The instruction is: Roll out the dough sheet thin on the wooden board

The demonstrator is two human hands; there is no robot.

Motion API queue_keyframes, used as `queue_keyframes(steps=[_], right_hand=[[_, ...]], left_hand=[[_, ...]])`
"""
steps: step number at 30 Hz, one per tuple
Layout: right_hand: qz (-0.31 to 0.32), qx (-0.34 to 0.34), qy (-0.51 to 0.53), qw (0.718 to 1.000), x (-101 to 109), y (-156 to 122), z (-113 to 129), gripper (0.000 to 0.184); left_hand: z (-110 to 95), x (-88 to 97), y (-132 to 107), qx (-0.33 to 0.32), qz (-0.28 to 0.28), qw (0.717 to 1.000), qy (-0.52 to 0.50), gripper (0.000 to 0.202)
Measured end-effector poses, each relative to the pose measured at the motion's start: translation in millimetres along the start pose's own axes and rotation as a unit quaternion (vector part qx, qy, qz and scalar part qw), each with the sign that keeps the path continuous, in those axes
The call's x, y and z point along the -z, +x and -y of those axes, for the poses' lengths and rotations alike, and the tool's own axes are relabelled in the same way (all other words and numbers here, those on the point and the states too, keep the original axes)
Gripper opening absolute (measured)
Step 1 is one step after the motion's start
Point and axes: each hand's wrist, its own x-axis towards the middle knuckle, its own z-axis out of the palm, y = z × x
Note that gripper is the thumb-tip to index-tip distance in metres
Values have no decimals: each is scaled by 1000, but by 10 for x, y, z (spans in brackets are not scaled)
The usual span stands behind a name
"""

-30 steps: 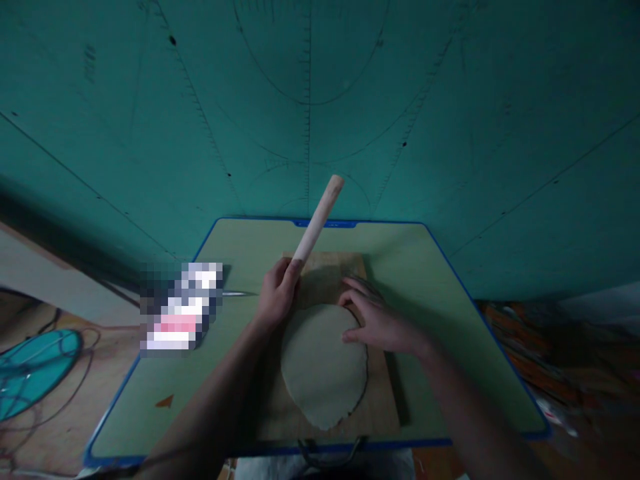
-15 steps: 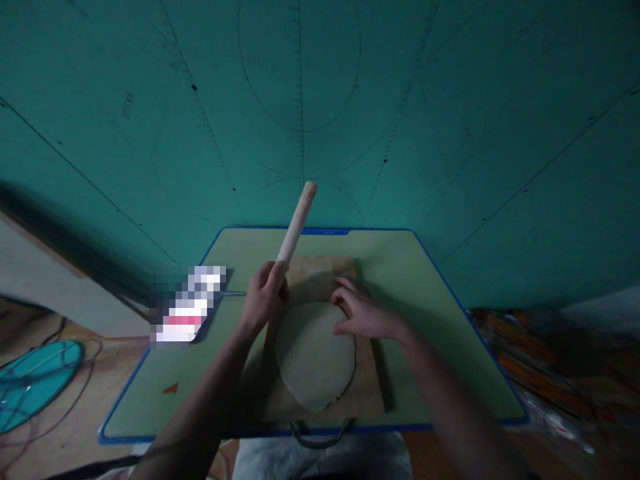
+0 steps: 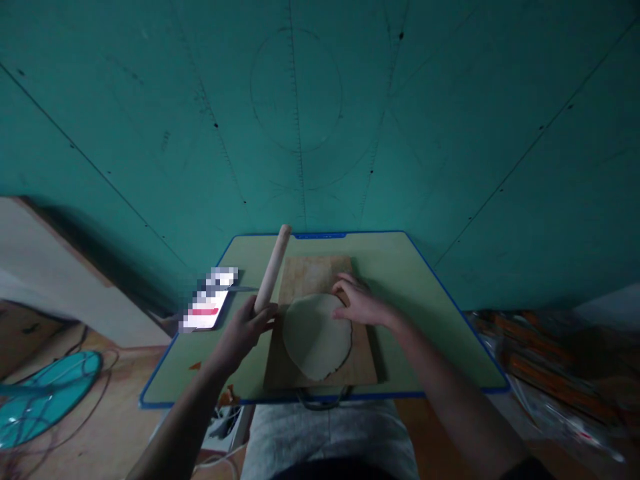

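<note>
My left hand [image 3: 246,328] is closed around the lower end of a wooden rolling pin [image 3: 275,265], which tilts up and away at the left of the cutting board [image 3: 299,275]. A flat, roughly round sheet of dough [image 3: 317,341] lies on that board, its lower right edge uneven. At the dough's upper right edge rests my right hand [image 3: 361,301], fingers curved and apart from the thumb, whose tip reaches over the dough. Whether those fingertips press on the dough or the board is hard to tell.
Beneath the board is a pale green table [image 3: 403,280] with blue edging. A phone [image 3: 209,303] with a blurred screen lies at its left side, a thin utensil [image 3: 241,289] beside it. Behind stands a green wall [image 3: 320,160]. Wrapped bundles [image 3: 555,373] lie on the floor at right.
The rolling pin and my left hand have moved left and down, off the board's far part. My right hand stays at the dough's edge. The camera view has shifted somewhat.
</note>
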Motion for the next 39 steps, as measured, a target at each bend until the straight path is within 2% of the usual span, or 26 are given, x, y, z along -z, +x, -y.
queue_keyframes(steps=[4,8,13,18,24,29,35,37,39], right_hand=[[-92,5,31,995,-162,-261,-101,43],[-125,20,62,990,-313,-540,-166,46],[-136,31,46,989,-396,-745,-37,53],[-121,31,-4,992,-452,-806,151,53],[-121,54,-83,988,-448,-804,193,50],[-114,56,-107,986,-392,-807,228,48],[-119,61,-112,985,-383,-848,224,45],[-133,63,-116,982,-345,-873,170,40],[-177,56,-105,977,-267,-898,95,31]], left_hand=[[27,-29,-29,-10,5,1000,28,48],[46,-66,-58,-13,8,1000,9,48],[33,-113,-92,-6,27,999,-41,45],[84,-161,-71,-5,25,996,-82,47],[191,-158,-33,-55,-8,998,-43,47],[237,-210,-19,-99,-39,994,-26,42],[196,-173,-68,-144,-92,980,97,35],[176,-102,-79,-161,-79,971,161,35],[162,-24,-84,-177,-39,955,233,35]])
